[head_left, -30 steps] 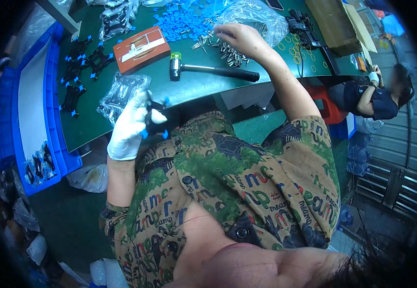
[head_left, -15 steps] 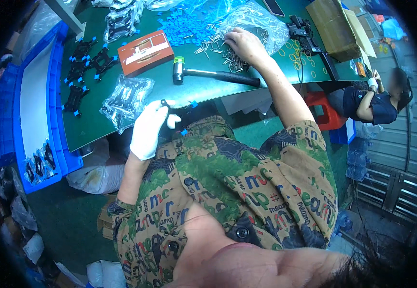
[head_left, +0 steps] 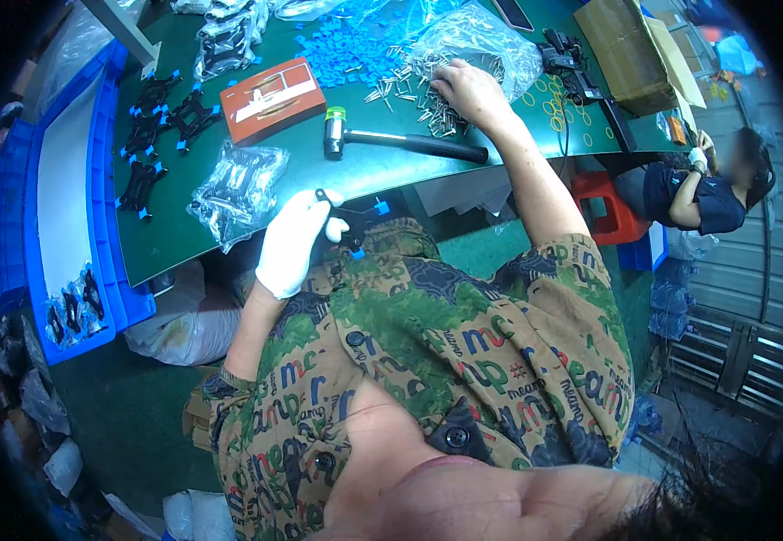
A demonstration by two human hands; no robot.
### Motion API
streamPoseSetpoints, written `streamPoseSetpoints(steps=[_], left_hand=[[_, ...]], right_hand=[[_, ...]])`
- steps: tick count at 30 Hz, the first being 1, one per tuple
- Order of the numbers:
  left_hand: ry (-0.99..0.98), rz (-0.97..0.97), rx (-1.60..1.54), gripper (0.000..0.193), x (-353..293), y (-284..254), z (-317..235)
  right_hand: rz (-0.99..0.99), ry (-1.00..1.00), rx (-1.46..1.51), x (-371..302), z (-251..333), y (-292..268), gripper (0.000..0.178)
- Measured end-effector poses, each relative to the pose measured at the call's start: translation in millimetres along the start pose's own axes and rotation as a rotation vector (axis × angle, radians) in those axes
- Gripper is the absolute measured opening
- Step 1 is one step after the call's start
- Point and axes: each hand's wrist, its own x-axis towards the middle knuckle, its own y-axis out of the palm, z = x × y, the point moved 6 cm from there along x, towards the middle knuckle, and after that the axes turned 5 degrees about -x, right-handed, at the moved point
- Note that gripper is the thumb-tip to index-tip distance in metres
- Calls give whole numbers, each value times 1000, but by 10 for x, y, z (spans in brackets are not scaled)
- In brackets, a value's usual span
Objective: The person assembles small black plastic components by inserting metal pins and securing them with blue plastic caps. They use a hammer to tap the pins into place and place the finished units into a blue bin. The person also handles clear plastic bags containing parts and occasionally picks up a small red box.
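Observation:
In my left hand (head_left: 288, 245), which wears a white glove, is a black bracket (head_left: 323, 195) with blue tips, held just off the table's near edge. The fingers are closed on it and cover most of its body. My bare right hand (head_left: 469, 92) rests at a heap of silvery metal screws (head_left: 441, 119), with its fingers bent down onto them. What those fingertips pinch, if anything, is hidden. Behind that hand lies a clear plastic bag (head_left: 508, 52) with more screws at its mouth. A hammer (head_left: 409, 142) with a black handle lies between my hands.
Bagged brackets (head_left: 240, 191) and an orange-red box (head_left: 272, 99) lie left of the hammer. Black brackets with blue tips (head_left: 143, 185) are at the table's left. Small blue caps (head_left: 342, 50) are heaped behind. Yellow rings (head_left: 555, 106) and a cardboard box (head_left: 630, 59) stand right; a co-worker (head_left: 698, 189) is beyond.
My left hand has moved slightly right with the bracket, whose blue tips now sit further right. My right hand has shifted a little right and nearer over the screws.

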Motion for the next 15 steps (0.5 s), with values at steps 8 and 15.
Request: streamPoseSetpoints(steps=[8, 15], left_hand=[[-18, -7, 5, 28, -3, 13, -34], [-35, 11, 26, 29, 27, 46, 0]], right_hand=[[-79, 145, 62, 22, -101, -126, 30], [22, 118, -83, 181, -109, -11, 43]])
